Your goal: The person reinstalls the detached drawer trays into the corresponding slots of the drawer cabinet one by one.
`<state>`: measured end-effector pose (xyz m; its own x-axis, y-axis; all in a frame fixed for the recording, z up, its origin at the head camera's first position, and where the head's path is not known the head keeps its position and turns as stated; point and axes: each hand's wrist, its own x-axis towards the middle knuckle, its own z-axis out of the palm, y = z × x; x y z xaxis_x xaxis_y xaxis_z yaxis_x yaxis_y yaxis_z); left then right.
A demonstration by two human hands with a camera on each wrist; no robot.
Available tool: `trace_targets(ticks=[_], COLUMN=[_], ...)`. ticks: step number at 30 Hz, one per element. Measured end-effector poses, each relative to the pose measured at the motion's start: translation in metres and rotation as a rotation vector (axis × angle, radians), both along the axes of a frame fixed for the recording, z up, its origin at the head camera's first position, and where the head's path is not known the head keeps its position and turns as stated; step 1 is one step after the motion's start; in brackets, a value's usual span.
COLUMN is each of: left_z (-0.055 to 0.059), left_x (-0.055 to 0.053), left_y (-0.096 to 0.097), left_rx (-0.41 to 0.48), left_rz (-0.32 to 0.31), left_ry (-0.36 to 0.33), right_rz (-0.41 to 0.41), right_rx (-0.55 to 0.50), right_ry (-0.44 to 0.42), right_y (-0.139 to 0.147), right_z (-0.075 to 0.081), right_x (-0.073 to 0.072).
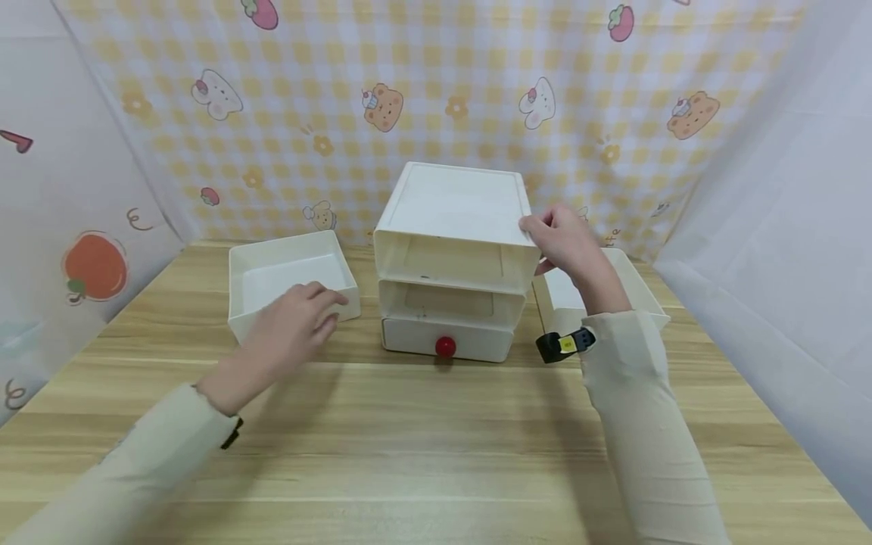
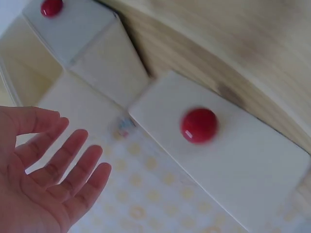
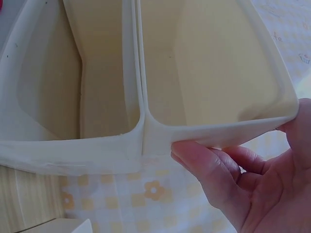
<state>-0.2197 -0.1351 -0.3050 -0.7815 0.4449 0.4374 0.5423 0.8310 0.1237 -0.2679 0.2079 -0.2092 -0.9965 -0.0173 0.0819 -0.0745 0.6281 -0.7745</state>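
A white plastic drawer cabinet (image 1: 463, 200) stands on the table, its upper two slots hollow. Its lowest slot is filled by a white drawer (image 1: 412, 337) with a round red knob (image 1: 446, 347). My right hand (image 1: 565, 238) grips the cabinet's upper right corner, thumb and fingers bent about the edge, as the right wrist view (image 3: 265, 184) also shows. Over the front of a loose white drawer (image 1: 286, 250) on the left hovers my left hand (image 1: 289, 325), fingers relaxed and holding nothing. In the left wrist view, that drawer's red knob (image 2: 199, 125) is beyond the fingertips.
Another loose white drawer (image 1: 636, 288) sits to the cabinet's right, partly hidden by my right forearm. Behind the wood-patterned table (image 1: 443, 446) hangs a yellow checked cloth (image 1: 436, 68). White cloth walls (image 1: 770, 189) border both sides.
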Motion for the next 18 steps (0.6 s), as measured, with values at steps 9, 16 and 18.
trace_targets(ticks=[9,16,18], left_z=[0.007,-0.001,-0.002], left_x=[-0.023,-0.045,-0.049], left_y=[-0.053,-0.101,-0.112], left_rx=[0.094,0.156,0.183], left_rz=[0.233,0.317,0.338], left_ry=[-0.198,-0.278,-0.32], right_rz=[-0.013,0.005,0.016], right_rx=[0.022,0.002,-0.009], right_ry=[-0.017,-0.01,-0.007], right_y=[0.0,0.0,-0.001], right_z=[0.001,0.001,0.001], right_x=[0.001,0.001,0.0])
